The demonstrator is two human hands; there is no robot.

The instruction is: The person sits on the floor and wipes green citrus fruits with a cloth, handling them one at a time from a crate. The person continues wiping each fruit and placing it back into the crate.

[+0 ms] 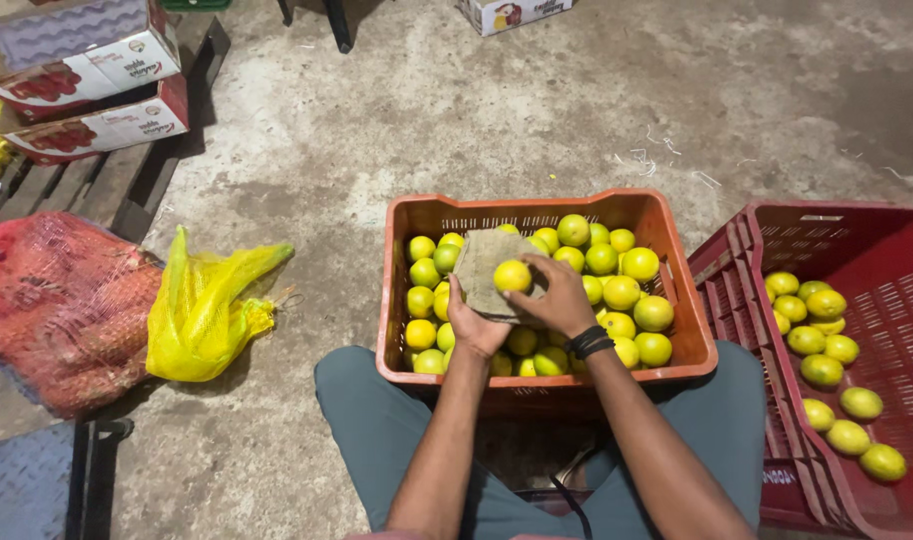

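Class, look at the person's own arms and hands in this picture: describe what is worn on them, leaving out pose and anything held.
Both forearms are bare, with no sleeves in view and no gloves on either hand. The right hand has dark bands stacked around the wrist, black and thin. The left hand and its wrist carry nothing: no band, watch or ring can be seen.

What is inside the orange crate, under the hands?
The orange crate holds many yellow-green citrus fruits. A cloth and both hands cover some of them, so its bottom is hidden.
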